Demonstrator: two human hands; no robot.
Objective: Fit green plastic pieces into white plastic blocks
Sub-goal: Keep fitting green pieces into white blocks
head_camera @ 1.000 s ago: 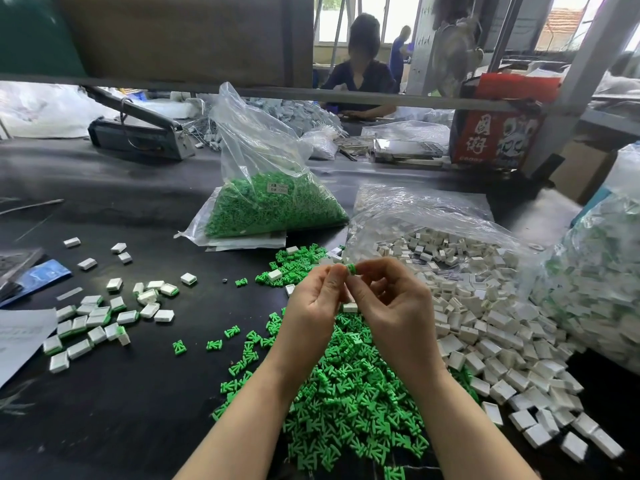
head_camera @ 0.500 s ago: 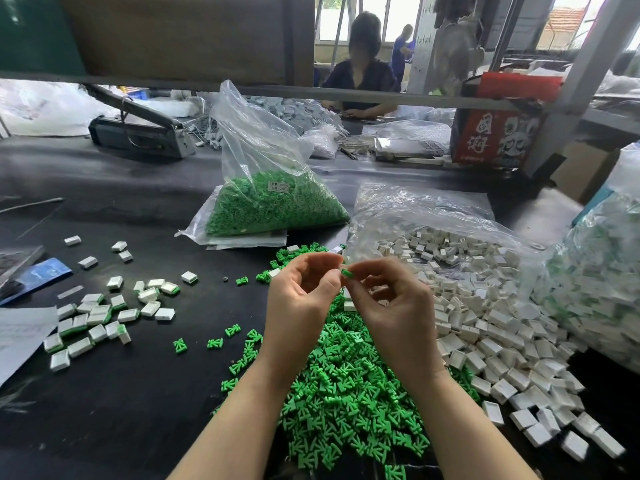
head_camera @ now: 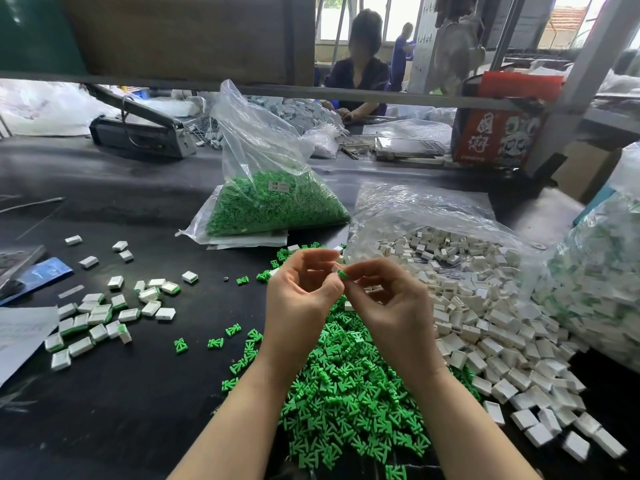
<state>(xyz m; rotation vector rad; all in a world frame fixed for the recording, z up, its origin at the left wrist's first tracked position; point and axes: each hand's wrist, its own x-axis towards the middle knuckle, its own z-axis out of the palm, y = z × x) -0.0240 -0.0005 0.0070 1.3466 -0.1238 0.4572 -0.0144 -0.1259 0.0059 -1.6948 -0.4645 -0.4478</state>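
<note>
We have a small bunch of done blocks (head_camera: pixel 104 313) on the black counter (head_camera: pixel 121 410) — big heaps of green pieces (head_camera: pixel 346 386) and white blocks (head_camera: pixel 491 327) wait. Our left hand (head_camera: pixel 301 299) and right hand (head_camera: pixel 391 306) each pinch, we think, one hard little green piece (head_camera: pixel 342 274) going into a white block (head_camera: pixel 335 268)

Loose pieces (head_camera: pixel 346 386) left of, perhaps touching, blocks (head_camera: pixel 491 341)
</note>
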